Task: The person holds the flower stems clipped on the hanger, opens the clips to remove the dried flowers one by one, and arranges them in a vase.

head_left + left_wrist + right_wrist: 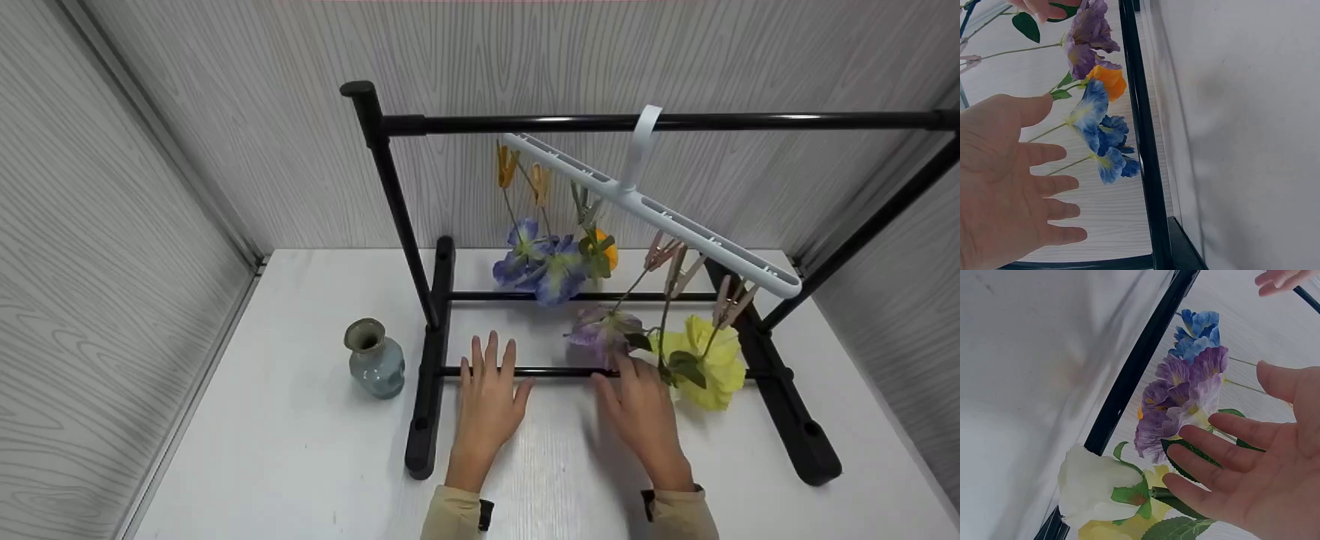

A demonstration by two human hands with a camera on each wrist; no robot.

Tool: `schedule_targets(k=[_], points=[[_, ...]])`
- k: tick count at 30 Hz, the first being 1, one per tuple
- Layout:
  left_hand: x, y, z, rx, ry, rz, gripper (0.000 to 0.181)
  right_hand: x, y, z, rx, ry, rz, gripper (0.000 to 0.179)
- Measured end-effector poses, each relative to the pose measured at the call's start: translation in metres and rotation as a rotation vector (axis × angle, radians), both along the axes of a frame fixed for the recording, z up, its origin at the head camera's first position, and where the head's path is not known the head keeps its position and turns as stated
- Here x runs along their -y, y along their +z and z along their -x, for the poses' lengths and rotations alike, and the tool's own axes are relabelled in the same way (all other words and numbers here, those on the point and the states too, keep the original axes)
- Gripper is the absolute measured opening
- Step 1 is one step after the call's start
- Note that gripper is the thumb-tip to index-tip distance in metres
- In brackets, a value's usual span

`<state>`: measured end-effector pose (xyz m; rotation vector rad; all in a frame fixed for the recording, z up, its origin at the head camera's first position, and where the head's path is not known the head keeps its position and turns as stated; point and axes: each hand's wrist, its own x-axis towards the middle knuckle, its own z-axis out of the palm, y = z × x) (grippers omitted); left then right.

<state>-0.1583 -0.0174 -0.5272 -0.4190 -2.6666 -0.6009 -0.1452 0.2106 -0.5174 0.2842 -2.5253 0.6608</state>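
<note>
With fingers spread and straight, my left hand (487, 405) is over the front lower bar (555, 372) of a black rack; it holds nothing. My right hand (641, 412) reaches toward the hanging flowers, its fingers extended by the purple flower (1185, 394) and a green leaf; whether they touch is unclear. From a white hanger (675, 225) on the top rail hang flowers held by clothespins (660, 251). Blue flowers (555, 270) and an orange flower (1109, 83) hang at the left, a yellow flower (709, 364) at the right. A white rose (1098, 486) shows in the right wrist view.
A blue-grey ceramic vase (377, 360) stands upright on the white table (285, 450), left of the rack's left foot (427, 405). The rack's right foot (787, 412) lies beyond the yellow flower. Grey wood-grain panels (247, 112) enclose the back and sides.
</note>
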Motion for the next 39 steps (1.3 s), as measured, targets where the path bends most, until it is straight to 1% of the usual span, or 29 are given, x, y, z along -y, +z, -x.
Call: schedule_targets(k=[3,5,8,10,12,14,17,19,21,23,27,29,32,36,39], points=[[-0.001,-0.001,0.0,-0.012,-0.009,-0.023,0.052,-0.001,0.001,0.0,-0.005,-0.021,0.018,0.039],[-0.001,-0.001,-0.001,-0.022,-0.013,-0.027,0.048,-0.001,0.002,0.001,-0.039,-0.035,0.034,0.032],[-0.001,-0.002,0.0,-0.051,-0.016,-0.025,0.044,-0.001,0.004,0.002,-0.143,-0.06,0.074,0.021],[-0.001,-0.002,0.0,-0.058,-0.017,-0.028,0.041,-0.001,0.006,0.002,-0.221,-0.083,0.113,0.017],[-0.001,-0.002,0.0,-0.058,-0.018,-0.034,0.039,0.0,0.007,0.002,-0.277,-0.117,0.165,0.017],[-0.002,-0.002,0.0,-0.052,-0.019,-0.042,0.037,0.0,0.008,0.002,-0.302,-0.158,0.221,0.022],[-0.002,-0.002,0.0,-0.047,-0.026,-0.053,0.034,-0.002,0.009,0.001,-0.288,-0.211,0.278,0.036],[-0.002,-0.002,0.0,-0.042,-0.03,-0.055,0.033,-0.004,0.009,0.002,-0.265,-0.229,0.276,0.04],[-0.003,-0.002,-0.001,-0.04,-0.035,-0.058,0.032,-0.006,0.007,0.003,-0.25,-0.234,0.252,0.037],[-0.003,-0.002,-0.001,-0.035,-0.039,-0.058,0.031,-0.008,0.006,0.004,-0.248,-0.229,0.229,0.026],[-0.005,-0.001,0.0,-0.037,-0.052,-0.068,0.028,-0.009,0.004,0.005,-0.253,-0.213,0.218,0.009],[-0.007,-0.001,0.0,-0.052,-0.066,-0.077,0.026,-0.009,0.004,0.005,-0.252,-0.203,0.217,0.006],[-0.012,0.0,-0.001,-0.089,-0.093,-0.094,0.022,-0.009,0.005,0.005,-0.238,-0.182,0.217,0.007],[-0.02,-0.001,-0.002,-0.139,-0.149,-0.134,0.016,-0.008,0.008,0.003,-0.201,-0.129,0.247,0.007],[-0.028,0.0,-0.005,-0.146,-0.215,-0.188,0.014,-0.006,0.01,0.001,-0.165,-0.074,0.295,0.006]])
